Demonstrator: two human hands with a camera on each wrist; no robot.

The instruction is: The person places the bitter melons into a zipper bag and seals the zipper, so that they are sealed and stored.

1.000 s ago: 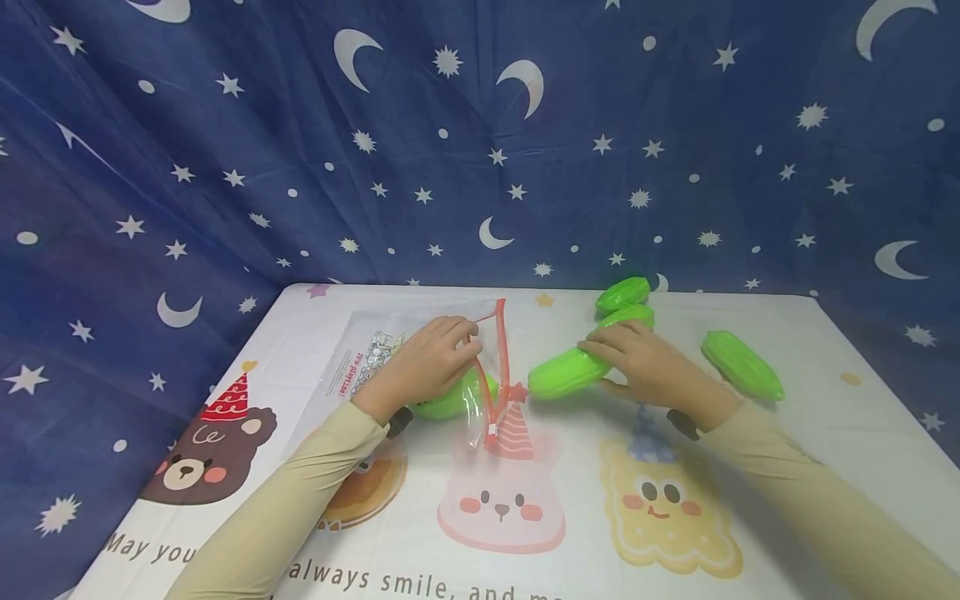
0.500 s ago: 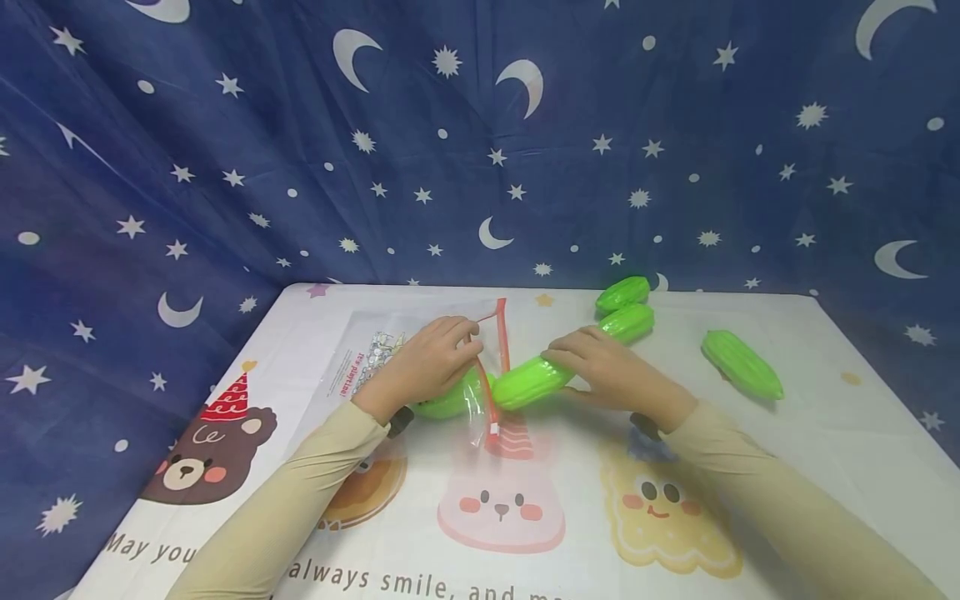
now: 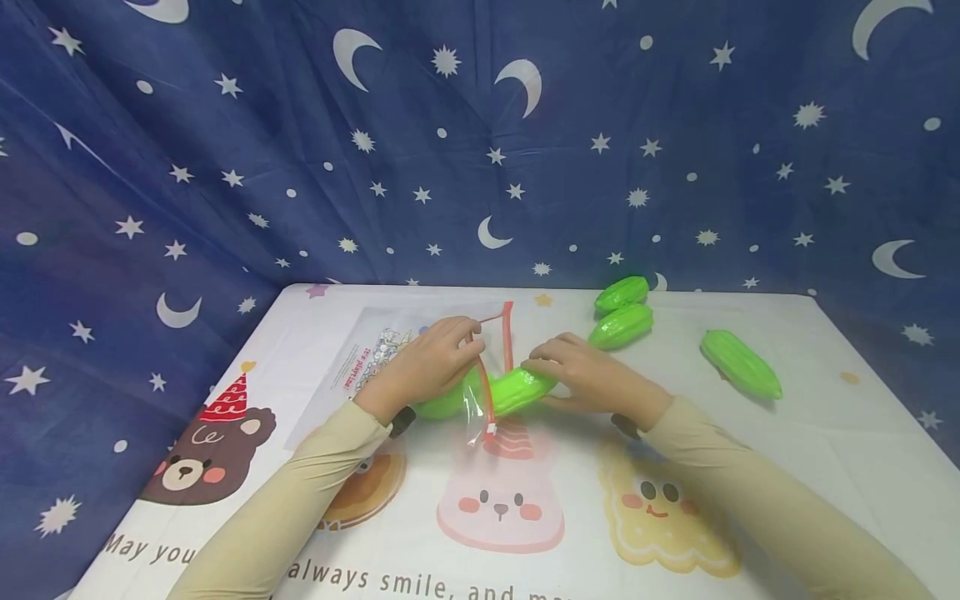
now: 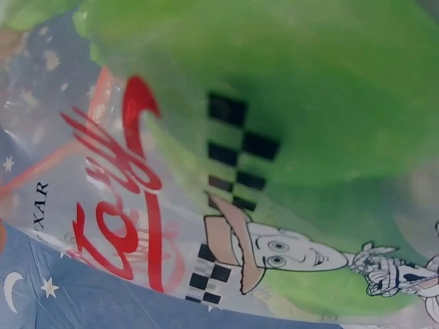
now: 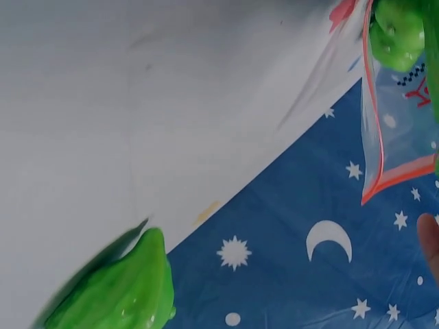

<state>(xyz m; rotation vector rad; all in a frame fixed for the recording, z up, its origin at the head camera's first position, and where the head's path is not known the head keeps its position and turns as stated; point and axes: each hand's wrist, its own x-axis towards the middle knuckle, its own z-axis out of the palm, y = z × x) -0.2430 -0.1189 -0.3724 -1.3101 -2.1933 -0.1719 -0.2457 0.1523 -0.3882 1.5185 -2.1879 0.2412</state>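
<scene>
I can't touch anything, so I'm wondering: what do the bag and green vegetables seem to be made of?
The bag is probably thin, glossy clear plastic; its see-through film creases and catches the light. The green vegetables look like moulded plastic with a shiny finish, judging by their bright, even green and white highlights, though rubber could look similar.

L hand (image 3: 429,360) & R hand (image 3: 594,375) gripping w/ fingers (image 3: 557,347) curled, arms (image 3: 772,492) fwd.

Lane free between lone gourd (image 3: 741,365) and paired gourds (image 3: 622,327). Held gourd (image 3: 520,390) and left hand (image 3: 429,362) crowd the bag mouth (image 3: 507,337).
</scene>
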